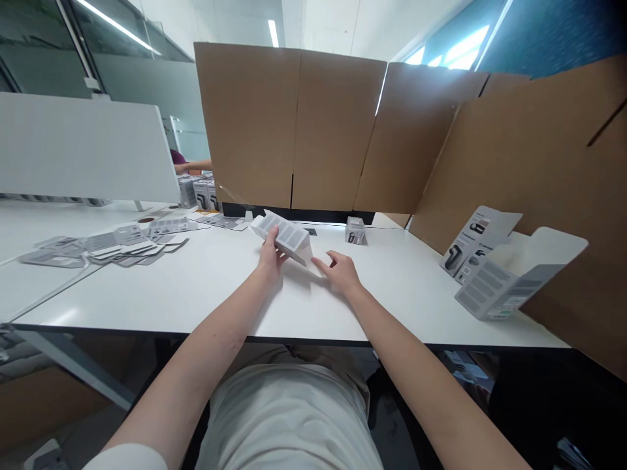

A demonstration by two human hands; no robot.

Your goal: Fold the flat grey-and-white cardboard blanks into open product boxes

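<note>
My left hand (270, 251) is closed around a small white and grey cardboard box (289, 236), which is tilted above the table with printed grey panels facing up. A flap sticks out at the box's far left end. My right hand (340, 271) is at the box's right end, its fingers bent and apart. One fingertip touches or nearly touches the lower corner there. Whether the box holds anything cannot be seen.
Flat unfolded cartons (132, 245) lie piled at the left. A small closed box (355, 230) stands behind my right hand. Larger open printed cartons (494, 281) stand at the right. Cardboard panels (337, 130) wall the back and right. Beyond them, another person's arm (196, 166) reaches over stacked boxes.
</note>
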